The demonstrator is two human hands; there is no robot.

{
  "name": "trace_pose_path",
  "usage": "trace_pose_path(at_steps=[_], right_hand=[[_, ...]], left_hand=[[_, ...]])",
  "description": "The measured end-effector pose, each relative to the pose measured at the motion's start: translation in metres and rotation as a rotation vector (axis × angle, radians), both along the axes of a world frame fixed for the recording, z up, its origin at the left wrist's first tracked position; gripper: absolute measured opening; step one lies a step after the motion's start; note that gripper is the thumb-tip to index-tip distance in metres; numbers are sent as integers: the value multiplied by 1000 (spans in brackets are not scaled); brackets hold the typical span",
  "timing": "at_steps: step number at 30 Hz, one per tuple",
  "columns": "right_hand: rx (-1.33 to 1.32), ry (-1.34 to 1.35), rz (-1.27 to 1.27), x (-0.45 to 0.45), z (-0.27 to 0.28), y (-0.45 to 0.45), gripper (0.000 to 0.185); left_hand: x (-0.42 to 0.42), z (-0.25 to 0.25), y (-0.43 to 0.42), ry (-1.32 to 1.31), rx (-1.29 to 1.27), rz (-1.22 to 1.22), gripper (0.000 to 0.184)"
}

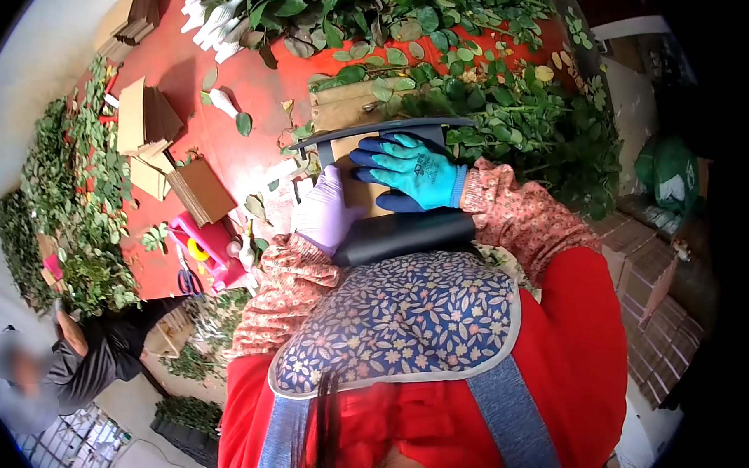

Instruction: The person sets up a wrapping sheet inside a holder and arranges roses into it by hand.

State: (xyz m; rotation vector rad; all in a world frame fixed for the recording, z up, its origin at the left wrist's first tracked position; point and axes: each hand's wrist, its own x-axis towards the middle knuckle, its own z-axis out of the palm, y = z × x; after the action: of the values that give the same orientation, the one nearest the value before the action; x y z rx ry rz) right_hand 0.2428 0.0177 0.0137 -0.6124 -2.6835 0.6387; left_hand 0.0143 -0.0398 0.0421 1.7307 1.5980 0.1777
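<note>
Centrally, the brown cardboard [359, 192] lay on a dark frame [325, 155] at the near side of the red bench [266, 89]; leafy stems [544, 117] crowded its right, while bare surface opened toward the upper left. It appeared flat and plain. The right grip [413, 171], teal-gloved, spread open upon it; the lilac-gloved left grip [326, 212] touched its left side, closure indeterminable.

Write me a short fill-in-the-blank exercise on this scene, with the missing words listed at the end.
The left hand wears a thin ____ glove.
The right hand, in a teal glove with dark fingertips, lies over a tan ____.
The tape dispenser near the scissors is ____.
The tabletop is ____.

Missing words: purple; sheet; pink; red
</note>
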Motion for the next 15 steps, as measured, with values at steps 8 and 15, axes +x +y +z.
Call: trace_pose_path(at_steps=[8,15], right_hand=[[-10,-41,-19,1,2,2,54],[25,-82,-47,-3,-4,-9,52]], left_hand=[[-1,-17,10,-78,-42,48,84],[-3,7,13,63,151,-96,93]])
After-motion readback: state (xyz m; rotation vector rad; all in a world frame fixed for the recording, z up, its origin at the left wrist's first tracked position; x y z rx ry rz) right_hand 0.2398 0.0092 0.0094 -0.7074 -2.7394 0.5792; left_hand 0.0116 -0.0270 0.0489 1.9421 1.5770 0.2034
